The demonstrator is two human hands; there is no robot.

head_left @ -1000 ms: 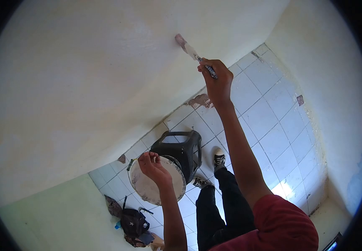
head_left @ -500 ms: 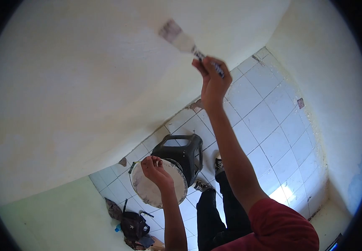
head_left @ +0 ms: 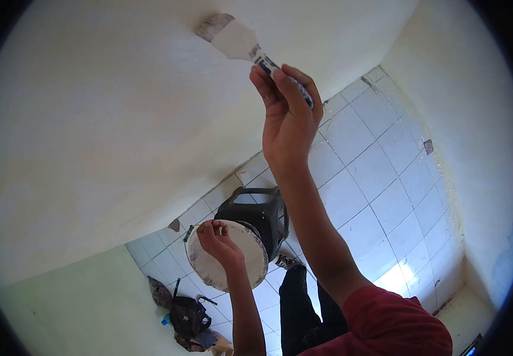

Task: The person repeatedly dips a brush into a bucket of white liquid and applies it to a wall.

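At the top of the view, my right hand [head_left: 292, 113] is closed around the patterned handle of a putty knife [head_left: 234, 40]. Its broad, flat blade is coated white, with a brownish-grey edge pointing to the upper left, close to the pale wall [head_left: 108, 113]. Whether the edge touches the wall cannot be made out. Lower down, my left hand [head_left: 221, 242] hovers at or over the rim of a round bucket [head_left: 241, 261] with a whitish, smeared top. The fingers of this hand are curled together, and what they pinch, if anything, is too small to name.
A black plastic stool [head_left: 250, 204] stands right behind the bucket. White floor tiles [head_left: 357, 178] stretch to the right-hand wall [head_left: 464, 89]. A dark bag [head_left: 188, 317] and other belongings lie at the lower left. My shoe [head_left: 286, 261] is beside the stool.
My right hand and the putty knife have moved up and to the left along the wall. My left hand has barely shifted, and its fingers remain curled.
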